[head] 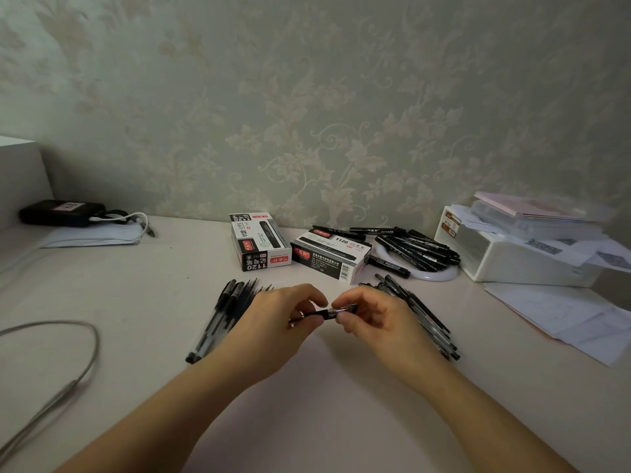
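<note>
A black gel pen (326, 313) lies level between my two hands, above the middle of the pale table (143, 302). My left hand (276, 322) pinches its left part with fingers curled round it. My right hand (372, 315) pinches its right end, where a clear cap or barrel shows. Under and behind my left hand lies a heap of several black gel pens (222, 312). A second heap of similar pens (426, 319) lies under and to the right of my right hand.
Two black-and-white marker boxes (261, 245) (329, 256) stand behind the hands, near the wall. Several black markers (418, 249) lie on a white ring. A white box (512, 257) and loose papers (563, 315) fill the right. A grey cable (78, 363) loops at left; a black pouch (61, 213) sits far left.
</note>
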Demonstrator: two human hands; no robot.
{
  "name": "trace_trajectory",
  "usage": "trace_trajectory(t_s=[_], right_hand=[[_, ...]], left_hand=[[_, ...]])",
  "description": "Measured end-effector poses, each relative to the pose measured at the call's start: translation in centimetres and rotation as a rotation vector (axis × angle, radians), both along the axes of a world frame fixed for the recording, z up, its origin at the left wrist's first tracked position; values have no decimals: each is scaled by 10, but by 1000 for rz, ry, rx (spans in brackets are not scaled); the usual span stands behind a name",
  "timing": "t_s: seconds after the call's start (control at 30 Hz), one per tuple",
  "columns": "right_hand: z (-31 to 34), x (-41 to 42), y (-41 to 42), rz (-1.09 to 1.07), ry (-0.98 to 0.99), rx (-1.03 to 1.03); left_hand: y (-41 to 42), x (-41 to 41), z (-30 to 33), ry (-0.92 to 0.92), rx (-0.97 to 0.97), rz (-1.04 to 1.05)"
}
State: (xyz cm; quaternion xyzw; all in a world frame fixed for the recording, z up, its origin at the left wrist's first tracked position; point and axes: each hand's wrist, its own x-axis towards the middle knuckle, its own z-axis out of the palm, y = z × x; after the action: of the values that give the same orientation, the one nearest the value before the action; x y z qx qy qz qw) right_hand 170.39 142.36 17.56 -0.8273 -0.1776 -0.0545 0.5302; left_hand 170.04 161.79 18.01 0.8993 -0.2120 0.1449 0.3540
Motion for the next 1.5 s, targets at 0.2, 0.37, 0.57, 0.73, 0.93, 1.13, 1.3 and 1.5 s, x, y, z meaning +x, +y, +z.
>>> trace_trajectory(t_s=[0.2, 0.37, 0.57, 0.73, 0.93, 1.13, 1.3, 1.5], right_hand=[[1, -1, -1, 32, 41, 43], [-1, -1, -1, 20, 95, 166], [1, -2, -3, 36, 126, 211], [3, -4, -5, 41, 148, 208], [3, -3, -1, 25, 92, 211], [-5, -3, 6, -100, -74, 25], [-6, 2, -3, -240, -219, -150], [-4, 6, -16, -427, -357, -424]], left_hand=[[5, 1, -1, -29, 139, 3], [2, 1, -1, -79, 170, -26], [0, 0, 0, -139, 179, -35], [-3, -1, -1, -152, 168, -45], [-3, -2, -3, -167, 84, -20], [15, 8, 9, -217, -26, 312], [65, 24, 4, 8, 45, 673], [75, 29, -11, 194, 185, 732]])
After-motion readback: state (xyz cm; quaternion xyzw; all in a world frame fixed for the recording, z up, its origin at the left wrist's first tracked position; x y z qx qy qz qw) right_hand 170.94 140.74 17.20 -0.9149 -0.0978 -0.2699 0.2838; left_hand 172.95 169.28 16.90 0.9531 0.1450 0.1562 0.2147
